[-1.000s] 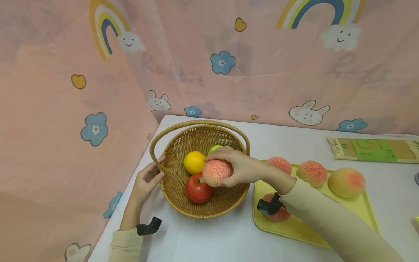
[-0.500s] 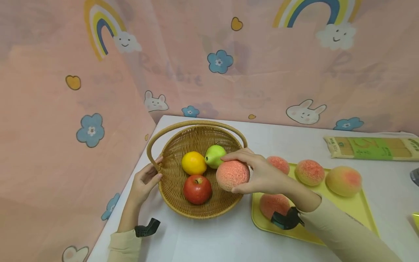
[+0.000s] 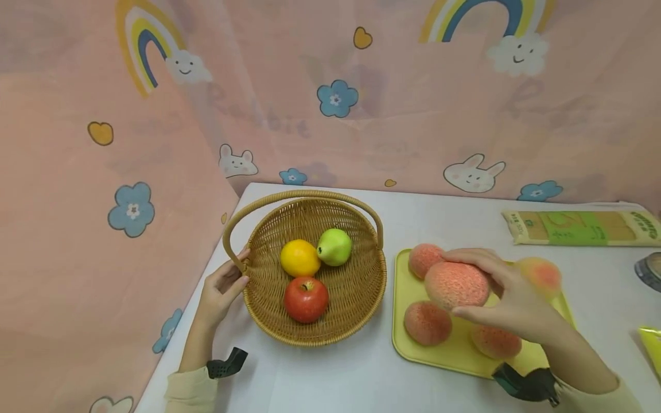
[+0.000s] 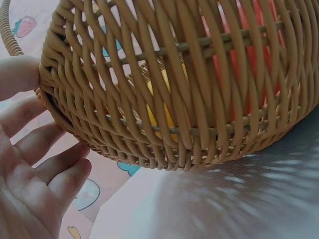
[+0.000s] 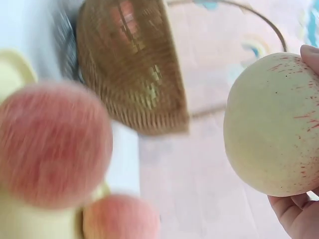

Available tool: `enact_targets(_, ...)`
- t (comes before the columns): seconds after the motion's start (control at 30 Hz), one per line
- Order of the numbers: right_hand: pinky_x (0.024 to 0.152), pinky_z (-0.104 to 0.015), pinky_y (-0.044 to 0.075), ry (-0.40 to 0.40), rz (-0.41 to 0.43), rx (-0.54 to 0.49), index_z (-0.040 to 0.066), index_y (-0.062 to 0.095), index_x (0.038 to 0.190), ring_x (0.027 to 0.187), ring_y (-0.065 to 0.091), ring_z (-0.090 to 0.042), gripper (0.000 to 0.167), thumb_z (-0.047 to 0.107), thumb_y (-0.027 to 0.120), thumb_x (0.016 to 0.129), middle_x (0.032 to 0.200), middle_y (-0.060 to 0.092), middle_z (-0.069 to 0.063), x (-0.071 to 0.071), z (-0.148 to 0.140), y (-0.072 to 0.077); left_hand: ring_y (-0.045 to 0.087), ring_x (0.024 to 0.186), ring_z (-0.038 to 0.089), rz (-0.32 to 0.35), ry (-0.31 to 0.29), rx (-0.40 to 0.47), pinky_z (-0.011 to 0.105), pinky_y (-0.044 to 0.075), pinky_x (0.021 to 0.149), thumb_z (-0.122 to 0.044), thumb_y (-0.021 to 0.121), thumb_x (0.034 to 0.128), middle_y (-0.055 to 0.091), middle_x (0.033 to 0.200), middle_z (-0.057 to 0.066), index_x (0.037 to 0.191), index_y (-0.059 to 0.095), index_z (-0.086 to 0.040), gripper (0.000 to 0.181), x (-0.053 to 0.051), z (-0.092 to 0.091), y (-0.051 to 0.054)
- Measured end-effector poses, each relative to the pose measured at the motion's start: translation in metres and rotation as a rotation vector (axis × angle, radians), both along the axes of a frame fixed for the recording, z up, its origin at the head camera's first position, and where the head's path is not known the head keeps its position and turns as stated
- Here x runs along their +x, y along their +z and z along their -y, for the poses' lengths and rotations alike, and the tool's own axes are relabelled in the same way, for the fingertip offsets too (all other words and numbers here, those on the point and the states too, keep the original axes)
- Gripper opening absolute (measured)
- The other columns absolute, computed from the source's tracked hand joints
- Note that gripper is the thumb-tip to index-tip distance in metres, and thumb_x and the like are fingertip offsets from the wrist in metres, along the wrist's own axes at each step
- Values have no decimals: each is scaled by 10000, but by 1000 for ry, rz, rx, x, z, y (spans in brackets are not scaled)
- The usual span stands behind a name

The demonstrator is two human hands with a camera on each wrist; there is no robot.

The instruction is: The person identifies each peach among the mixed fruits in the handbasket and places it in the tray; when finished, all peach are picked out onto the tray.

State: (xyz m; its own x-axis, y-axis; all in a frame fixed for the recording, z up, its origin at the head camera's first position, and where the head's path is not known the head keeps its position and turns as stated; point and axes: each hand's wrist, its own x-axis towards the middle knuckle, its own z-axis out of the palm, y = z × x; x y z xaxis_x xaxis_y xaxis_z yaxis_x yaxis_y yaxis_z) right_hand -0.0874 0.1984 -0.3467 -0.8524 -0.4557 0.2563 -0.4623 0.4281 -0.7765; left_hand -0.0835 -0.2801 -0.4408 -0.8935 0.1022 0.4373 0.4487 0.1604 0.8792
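Note:
My left hand (image 3: 219,295) pinches the rim of a wicker basket (image 3: 356,298) beside the base of its arched handle; the left wrist view has the thumb and fingers at the woven edge. Inside the basket lie a red apple (image 3: 306,299), a round yellow fruit (image 3: 300,258) and a green pear (image 3: 334,247). Over the yellow tray (image 3: 459,351), my right hand (image 3: 521,301) holds a pink peach (image 3: 457,285) between thumb and fingers. Its pale underside, the held peach (image 5: 271,124), faces the right wrist camera. Several other peaches, one of them the peach (image 3: 427,323), rest on the tray.
A long noodle packet (image 3: 583,228) lies at the back right of the white table. Near the right edge are a dark round object (image 3: 649,271) and part of a yellow packet (image 3: 652,347). Behind the table hangs a pink printed cloth (image 3: 289,69).
My right hand has carried the peach rightward from above the basket to above the tray, uncovering the pear. My left hand stays on the basket rim. The view has shifted slightly.

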Motion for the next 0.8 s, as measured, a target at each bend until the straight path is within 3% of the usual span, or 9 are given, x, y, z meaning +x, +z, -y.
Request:
enact_targets(0.1,896,-34,417,-69,10,-36,16,482,1343,1184,472,26,761,-119,779,656,1347,471,-4,12,-27,-8,498,1268,83,-1,-3,-9,182,410,1034,159,489,859,417,1368,351,1315,441,152,458,0,0,1)
enact_targets(0.2,870,-6,404,-192,23,-16,22,454,1376,1177,455,60,793,-134,767,665,1357,456,43,23,-55,-19,502,1266,92,-7,-1,-11,183,414,1030,160,496,855,433,1373,328,1312,445,152,459,0,0,0)
enact_targets(0.43,762,55,279,-490,241,184,230,334,1475,1086,274,234,789,218,755,808,1256,327,326,46,-110,-61,477,1297,120,28,-5,-18,186,397,1049,121,504,876,457,1413,225,1327,449,122,455,1,3,0)
enact_targets(0.47,766,66,259,-508,269,209,234,312,1484,1167,253,216,788,262,739,823,1264,312,323,48,-116,-67,479,1295,124,25,-4,-14,188,399,1048,125,504,874,453,1408,243,1325,452,123,454,1,3,0)
enact_targets(0.57,1073,-202,351,-539,371,277,132,240,1508,1438,204,-126,821,351,689,856,1467,324,72,48,-126,-76,486,1289,122,13,0,-11,185,402,1043,137,500,868,441,1391,292,1321,455,125,455,0,2,0)
enact_targets(0.6,1098,-356,366,-540,409,290,89,214,1509,1444,190,-300,839,376,671,866,1503,302,-55,47,-129,-78,491,1284,121,8,4,-7,185,405,1041,144,500,864,439,1382,308,1317,458,128,456,0,2,0)
enact_targets(0.67,983,-620,380,-536,507,339,15,159,1502,1286,215,-576,899,452,632,874,1484,207,-312,44,-134,-82,498,1273,103,-2,8,-1,182,408,1036,156,497,857,446,1377,306,1310,458,139,455,0,1,0)
enact_targets(0.7,885,-694,375,-519,566,357,-23,126,1493,1234,231,-609,928,480,609,880,1445,156,-394,42,-137,-84,498,1272,101,-1,9,-2,182,408,1036,155,498,857,454,1381,290,1310,459,137,455,0,1,0)
enact_targets(0.8,872,-648,436,-480,697,400,-36,67,1491,1199,261,-591,988,562,558,877,1436,118,-401,39,-145,-92,499,1270,96,1,11,1,185,410,1035,157,500,855,465,1381,273,1307,464,135,454,1,0,0)
